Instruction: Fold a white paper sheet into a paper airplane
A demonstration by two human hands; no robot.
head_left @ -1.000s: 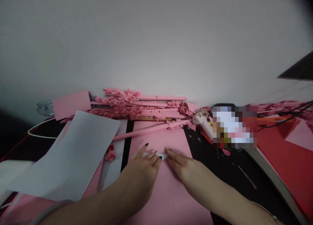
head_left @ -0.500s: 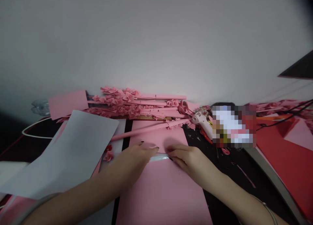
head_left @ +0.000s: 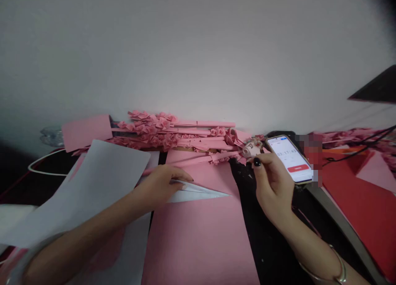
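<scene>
Left hand [head_left: 157, 188] has its fingers [head_left: 182, 178] closed on a folded white paper flap [head_left: 198, 193], on a big pink sheet [head_left: 198, 239] in the middle of the black bench [head_left: 272, 252]. Right hand [head_left: 272, 186] is up at a glue gun [head_left: 252, 149] beside a phone [head_left: 287, 159], can't tell if it's gripping. Pink paper roses [head_left: 151, 130] line the back edge against a white wall [head_left: 198, 50].

The right hand [head_left: 274, 186] has left the pink sheet [head_left: 198, 243] and now has its fingertips at the glue gun [head_left: 252, 149], just left of the phone [head_left: 287, 159]. The left hand [head_left: 157, 186] alone now holds the white paper [head_left: 196, 194], which has spread into a long point toward the right hand.
</scene>
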